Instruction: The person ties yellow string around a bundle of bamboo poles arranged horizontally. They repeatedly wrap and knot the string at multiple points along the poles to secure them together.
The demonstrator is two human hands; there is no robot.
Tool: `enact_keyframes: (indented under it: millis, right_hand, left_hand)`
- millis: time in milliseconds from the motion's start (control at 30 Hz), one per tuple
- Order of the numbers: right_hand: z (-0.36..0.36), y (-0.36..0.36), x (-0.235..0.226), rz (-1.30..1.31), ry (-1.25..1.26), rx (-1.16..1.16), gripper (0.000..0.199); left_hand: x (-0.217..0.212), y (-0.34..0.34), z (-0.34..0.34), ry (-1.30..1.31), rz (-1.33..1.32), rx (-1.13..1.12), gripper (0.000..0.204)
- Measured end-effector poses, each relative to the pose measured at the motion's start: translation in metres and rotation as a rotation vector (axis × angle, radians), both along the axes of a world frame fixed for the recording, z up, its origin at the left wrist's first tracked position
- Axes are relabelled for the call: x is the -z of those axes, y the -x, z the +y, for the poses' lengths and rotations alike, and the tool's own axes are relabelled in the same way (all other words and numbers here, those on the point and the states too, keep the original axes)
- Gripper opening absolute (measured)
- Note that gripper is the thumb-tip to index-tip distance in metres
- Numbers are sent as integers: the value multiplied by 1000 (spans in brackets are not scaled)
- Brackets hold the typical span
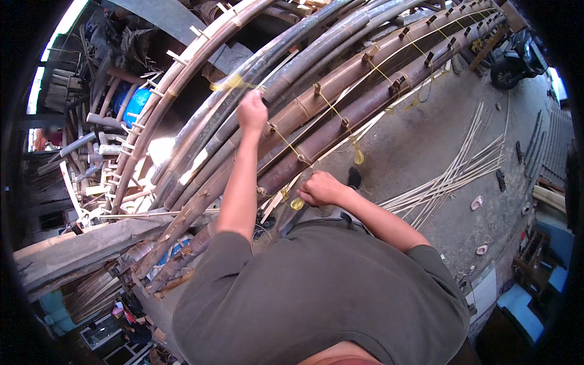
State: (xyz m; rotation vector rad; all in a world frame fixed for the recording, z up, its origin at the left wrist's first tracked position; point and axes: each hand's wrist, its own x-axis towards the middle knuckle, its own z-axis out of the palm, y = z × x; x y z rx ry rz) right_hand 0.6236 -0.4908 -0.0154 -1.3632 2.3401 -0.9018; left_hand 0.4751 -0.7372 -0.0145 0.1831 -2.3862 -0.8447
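My left hand (252, 112) is raised over the bamboo poles, its fingers closed in a fist. Blurred yellow cord (234, 83) trails from the top of this fist. Near my waist, my right hand (321, 187) is closed too, at the end of a taut yellow cord (286, 141) that crosses two thick brown bamboo poles. Just below its fingers hangs a small yellow cord bundle (297, 204). Short wooden pegs (345, 122) stand up from the two poles (310, 143), with further cords tied between them. Another yellow bundle (359, 155) dangles from the nearer pole.
Curved grey poles (298, 61) lie beyond, then a bent pole with pale pegs (173, 88). Thin bamboo strips (441, 179) are spread on the ground at right. A concrete ledge (91, 243) runs at left. A wheeled vehicle (508, 70) stands far right.
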Motion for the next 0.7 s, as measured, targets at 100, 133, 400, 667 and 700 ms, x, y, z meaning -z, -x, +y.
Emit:
enact_keyframes:
  millis: [100,133,400,667,700]
  right_hand:
    - [-12,-6,2,114,-307,-71,48]
    - [-19,-18,-1,100,-239,-16,50]
    - [-79,-74,1,-1782,411,355,37]
    - [-200,-64,-98,-523,794,454,35]
    - [-206,-40,-95,-399,496,209,39]
  left_hand:
    - [11,13,-2,37,-488,-28,30]
    - [2,13,-8,5,-584,32,30]
    - [-52,-165,-59,233,-735,-12,25]
    - [66,-249,-61,-110,-379,257,30]
    - [62,-239,-53,-109,-202,367,31]
